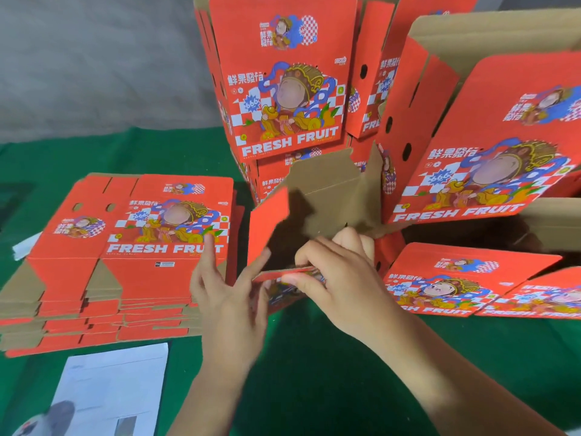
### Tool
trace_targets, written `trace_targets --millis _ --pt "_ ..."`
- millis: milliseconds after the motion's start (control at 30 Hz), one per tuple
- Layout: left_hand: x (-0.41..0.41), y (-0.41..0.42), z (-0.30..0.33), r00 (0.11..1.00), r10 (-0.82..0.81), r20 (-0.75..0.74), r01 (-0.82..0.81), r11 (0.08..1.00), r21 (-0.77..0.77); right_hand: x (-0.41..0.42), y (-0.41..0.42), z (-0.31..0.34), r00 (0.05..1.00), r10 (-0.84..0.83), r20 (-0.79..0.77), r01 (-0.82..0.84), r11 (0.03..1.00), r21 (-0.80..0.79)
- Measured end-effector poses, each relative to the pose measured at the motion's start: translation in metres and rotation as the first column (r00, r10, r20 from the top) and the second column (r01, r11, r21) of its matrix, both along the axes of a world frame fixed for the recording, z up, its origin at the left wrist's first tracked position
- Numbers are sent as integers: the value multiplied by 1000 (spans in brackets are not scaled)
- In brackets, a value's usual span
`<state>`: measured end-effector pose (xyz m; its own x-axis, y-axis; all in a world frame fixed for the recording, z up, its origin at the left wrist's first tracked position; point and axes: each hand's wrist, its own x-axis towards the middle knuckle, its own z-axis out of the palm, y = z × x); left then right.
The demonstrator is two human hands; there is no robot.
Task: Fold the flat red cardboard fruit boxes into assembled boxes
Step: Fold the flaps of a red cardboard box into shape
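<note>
A half-opened red fruit box (327, 196) stands in the middle of the table with its brown inside facing me and its flaps raised. My right hand (333, 278) grips the box's near edge, thumb on the outside and fingers curled into the opening. My left hand (229, 294) is beside the box's left wall, fingers spread and straight, with the fingertips touching the near left corner. A pile of flat red boxes (125, 247) lies to the left.
Assembled red boxes (283, 83) are stacked at the back and at the right (490, 146); more boxes lie on their sides at the front right (456, 278). A white paper sheet (110, 391) lies on the green tablecloth (314, 372) near me.
</note>
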<state>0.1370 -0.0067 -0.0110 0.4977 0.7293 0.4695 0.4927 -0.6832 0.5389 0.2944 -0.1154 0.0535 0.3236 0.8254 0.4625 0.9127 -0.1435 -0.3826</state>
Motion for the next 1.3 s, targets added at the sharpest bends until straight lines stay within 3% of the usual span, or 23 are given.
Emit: trace_targets --millis 100,167,233,333,400,467,567,700,800,900,1000,1067,1100,1167,1300 --pt "0 2 10 981 129 -144 -127 992 24 2 5 -1 1000 4 -11 -4 998 61" --pt "-3 7 14 976 39 -214 -47 998 -34 2 8 -1 998 60 -13 -59 997 57" --pt "-8 11 19 979 -82 -186 54 987 -153 0 8 -2 994 105 -4 -105 994 43" --pt "-12 12 25 982 -139 -126 114 976 -187 -4 5 -1 992 123 15 -124 991 54" --pt "-15 12 23 990 -138 -25 121 930 -346 -11 4 3 991 133 22 -134 989 67" --pt "-19 11 20 982 -68 174 156 813 -562 -17 2 11 986 166 -7 -166 986 31" --pt "-23 12 7 933 -1 361 233 766 -600 -12 -5 23 979 187 -80 -191 980 -60" --pt "-23 20 -6 935 28 353 174 832 -527 20 -25 22 941 44 -335 18 984 180" --pt "-16 24 -7 956 14 294 132 872 -471 39 -33 5 953 -165 -256 251 900 356" --pt "-11 28 -8 957 13 290 120 892 -435 54 -32 -13 924 -168 -342 314 844 434" --pt "-10 33 -11 947 73 314 88 879 -469 70 -23 -25 796 -196 -572 402 878 259" --pt "-9 36 -10 939 95 331 77 879 -470 77 -19 -28 664 -84 -743 263 956 127" --pt "-8 37 -10 940 86 331 87 876 -474 80 -19 -29 643 -41 -765 172 981 91" --pt "-8 40 -8 952 50 301 105 873 -476 88 -18 -28 662 -36 -748 92 995 34" --pt "-13 48 -5 971 52 231 50 908 -416 105 -13 -22 732 -167 -660 145 985 -88"
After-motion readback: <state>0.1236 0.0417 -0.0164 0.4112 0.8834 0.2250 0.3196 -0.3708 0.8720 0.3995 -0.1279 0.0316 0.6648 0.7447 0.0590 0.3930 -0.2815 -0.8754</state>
